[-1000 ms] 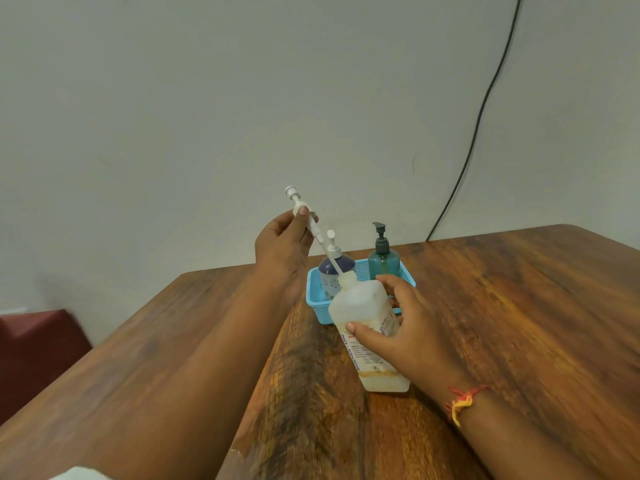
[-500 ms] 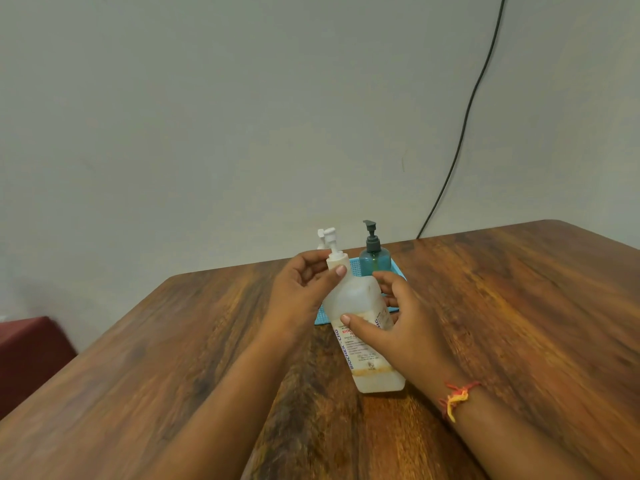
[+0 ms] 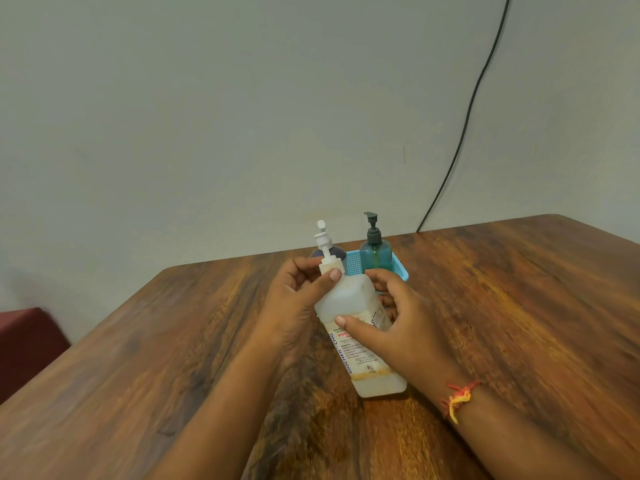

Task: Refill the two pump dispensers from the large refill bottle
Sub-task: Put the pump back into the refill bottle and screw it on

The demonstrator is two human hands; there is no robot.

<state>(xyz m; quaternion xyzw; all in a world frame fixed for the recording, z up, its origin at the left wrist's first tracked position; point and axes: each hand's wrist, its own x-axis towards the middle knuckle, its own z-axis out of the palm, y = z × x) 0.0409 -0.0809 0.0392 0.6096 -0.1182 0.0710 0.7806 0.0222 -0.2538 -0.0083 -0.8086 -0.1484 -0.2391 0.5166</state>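
The large translucent refill bottle (image 3: 360, 344) stands on the wooden table (image 3: 519, 323) with a little pale liquid at its bottom. A white pump (image 3: 325, 247) sits in its neck. My left hand (image 3: 294, 306) pinches the pump's collar between thumb and fingers. My right hand (image 3: 391, 327) holds the bottle's body from the right. Behind it a blue basket (image 3: 398, 268) carries a teal pump dispenser (image 3: 375, 251) and a dark purple dispenser (image 3: 337, 252), which is mostly hidden by the pump.
A black cable (image 3: 464, 133) runs down the wall to the table's far edge. A dark red seat (image 3: 27, 344) stands beyond the table's left edge. Bare table surface stretches on both sides.
My left hand lowered the white pump, held up with its tube out a second ago, back into the refill bottle's neck, and now grips its collar. My right hand stayed on the bottle.
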